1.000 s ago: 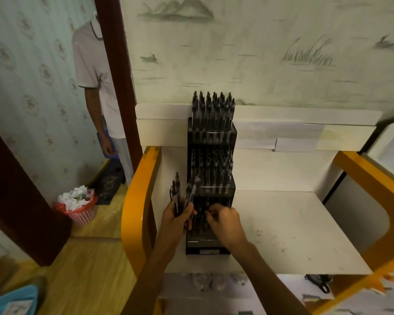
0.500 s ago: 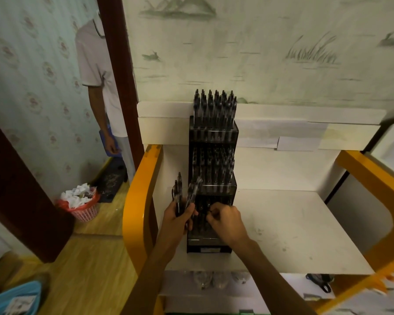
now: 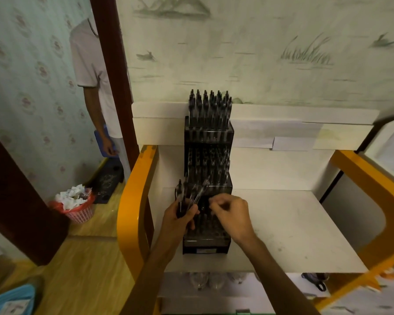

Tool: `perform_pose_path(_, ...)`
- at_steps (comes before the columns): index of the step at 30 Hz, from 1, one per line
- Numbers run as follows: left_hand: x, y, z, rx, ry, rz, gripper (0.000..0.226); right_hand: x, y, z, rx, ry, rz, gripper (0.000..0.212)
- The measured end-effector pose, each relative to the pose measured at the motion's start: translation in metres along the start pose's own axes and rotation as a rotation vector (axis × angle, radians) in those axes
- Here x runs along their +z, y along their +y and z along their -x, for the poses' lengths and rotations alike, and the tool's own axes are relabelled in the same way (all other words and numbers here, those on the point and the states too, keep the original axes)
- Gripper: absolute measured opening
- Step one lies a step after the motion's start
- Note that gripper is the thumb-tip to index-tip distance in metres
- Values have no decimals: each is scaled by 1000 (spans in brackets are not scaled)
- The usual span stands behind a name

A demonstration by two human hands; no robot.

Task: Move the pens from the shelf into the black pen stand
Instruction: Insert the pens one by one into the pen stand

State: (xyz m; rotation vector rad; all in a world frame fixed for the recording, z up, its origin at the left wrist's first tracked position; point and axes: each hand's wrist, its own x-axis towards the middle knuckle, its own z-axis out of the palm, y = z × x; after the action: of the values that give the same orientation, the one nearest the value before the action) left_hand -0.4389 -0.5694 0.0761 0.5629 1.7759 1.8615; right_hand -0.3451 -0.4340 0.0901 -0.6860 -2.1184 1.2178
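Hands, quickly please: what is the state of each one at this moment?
Left hand: closed, gripping a bunch of pens.
Right hand: fingers curled over the black pen stand; whether they pinch a pen cannot be told.

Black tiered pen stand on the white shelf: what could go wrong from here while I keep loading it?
1. The left hand grips a loose fan of dark pens; one could slip out while the right hand works at the lowest tier.
2. The black tiered pen stand is tall, narrow and stands near the white shelf edge; a sideways push might tip it.
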Motion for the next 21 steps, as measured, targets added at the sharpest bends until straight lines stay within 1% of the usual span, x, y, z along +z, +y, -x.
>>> perform_pose_path(2,3,0,0,0,-9,7,12,-3,-13,-1,77,-39,-288,12)
perform_pose_path(3,5,1,1,-2,-15,7,12,-5,-17,-2,105,-55,-371,15)
perform_pose_path(5,8,2,2,-4,-38,-5,12,-8,-19,-4,129,-81,-447,19)
perform_pose_path(9,13,3,5,-1,-83,-42,10,-13,-18,-3,138,-109,-490,23)
perform_pose_path(16,15,3,4,15,-125,-119,14,-14,-14,-7,158,-90,-547,21)
perform_pose_path(19,13,3,1,26,-77,-144,21,-18,-14,-9,159,-11,-585,16)
perform_pose_path(21,9,5,1,57,-15,-149,35,-22,-11,-11,148,48,-560,16)
